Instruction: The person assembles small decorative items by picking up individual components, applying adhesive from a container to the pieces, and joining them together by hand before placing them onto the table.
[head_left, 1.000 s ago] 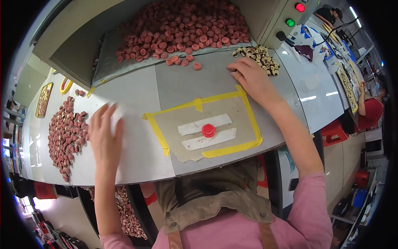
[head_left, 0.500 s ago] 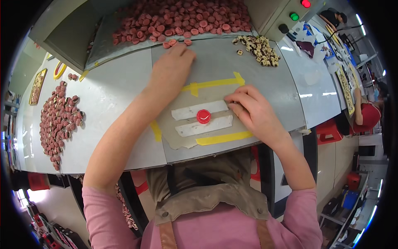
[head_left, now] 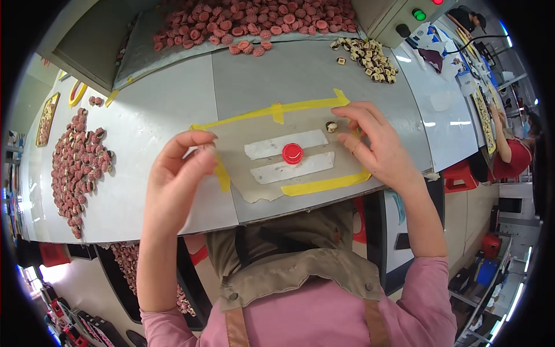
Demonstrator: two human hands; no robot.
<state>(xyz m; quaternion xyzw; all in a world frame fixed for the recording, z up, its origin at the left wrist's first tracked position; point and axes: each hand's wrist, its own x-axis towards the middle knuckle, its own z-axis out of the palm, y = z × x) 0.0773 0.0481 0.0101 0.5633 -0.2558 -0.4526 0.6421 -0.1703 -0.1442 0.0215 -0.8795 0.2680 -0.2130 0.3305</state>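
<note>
My left hand (head_left: 180, 165) is raised over the left side of the yellow-taped mat (head_left: 245, 188). Its thumb and fingers are curled together; a bit of something pale pink may show between them, too small to name. Above the mat's right side is my right hand (head_left: 373, 141), thumb and fingers apart. Just left of its fingertips lies a small cream-and-brown square piece (head_left: 331, 126). A round red cap-like piece (head_left: 292, 154) sits at the mat's middle, between an upper white strip (head_left: 263, 148) and a lower white strip (head_left: 315, 164).
Pink ridged cups (head_left: 248, 23) are heaped at the back under a grey housing. Cream-and-brown pieces (head_left: 370, 58) lie at the back right, filled pink pieces (head_left: 80, 165) at the left. Red and green buttons (head_left: 419, 14) sit on the housing. A co-worker (head_left: 509, 144) works far right.
My left hand has come back from the pink cups to the mat's left side. My right hand has moved slightly up and right, its fingers apart; the cream-and-brown piece now shows beside it.
</note>
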